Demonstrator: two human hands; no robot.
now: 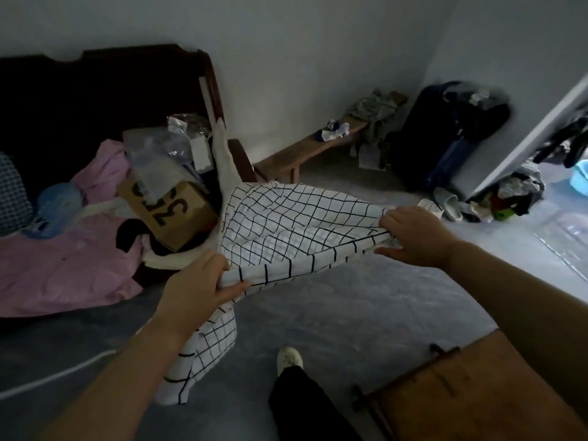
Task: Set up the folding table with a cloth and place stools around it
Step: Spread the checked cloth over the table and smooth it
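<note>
A white cloth with a black grid pattern [286,230] is stretched in the air between my two hands, above the grey floor. My left hand [197,284] grips its near left edge, and a loose end hangs down below that hand. My right hand [410,237] is closed on the bunched right edge. The brown wooden folding table [471,389] shows at the lower right, with dark metal parts along its left edge; my right forearm passes over it. No stools are in sight.
A dark bed [63,122] on the left holds pink bedding, a cardboard box [171,211] and plastic bags. A low wooden bench [305,151] stands by the far wall, beside a dark suitcase [445,135]. Clothes and slippers lie near the doorway at right. My shoe [289,359] stands below.
</note>
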